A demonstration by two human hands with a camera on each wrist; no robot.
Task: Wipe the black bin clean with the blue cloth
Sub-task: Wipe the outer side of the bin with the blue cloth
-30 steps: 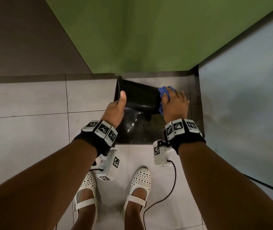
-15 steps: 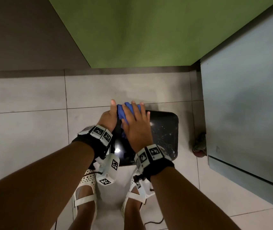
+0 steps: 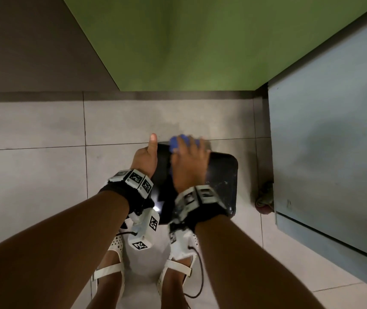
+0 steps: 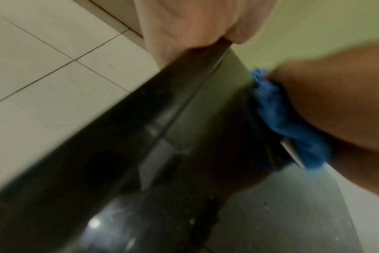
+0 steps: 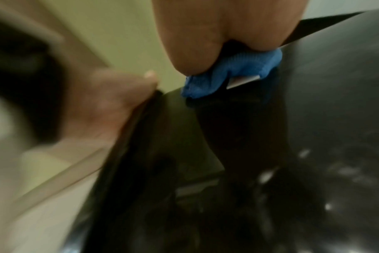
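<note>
The black bin [image 3: 222,181] stands on the tiled floor just ahead of my feet, its glossy surface speckled with pale marks. My left hand [image 3: 144,157] grips its left rim, thumb pointing up. My right hand [image 3: 189,161] holds the bunched blue cloth [image 3: 175,142] against the bin's far rim, fingers spread over it. In the left wrist view the blue cloth [image 4: 281,116] sits between the right hand [image 4: 335,106] and the bin [image 4: 162,154]. The right wrist view is blurred; the cloth [image 5: 227,75] folds over the rim under my thumb, with the left hand [image 5: 115,102] beside it.
A green wall [image 3: 200,41] rises straight ahead and a grey-blue cabinet [image 3: 334,130] stands close on the right. A small dull object [image 3: 265,197] lies on the floor between bin and cabinet. My white shoes [image 3: 111,264] and a black cable [image 3: 200,279] are below.
The bin has come out of the corner toward my feet. My right hand moved with the cloth from the bin's right edge to its far rim, beside the left thumb.
</note>
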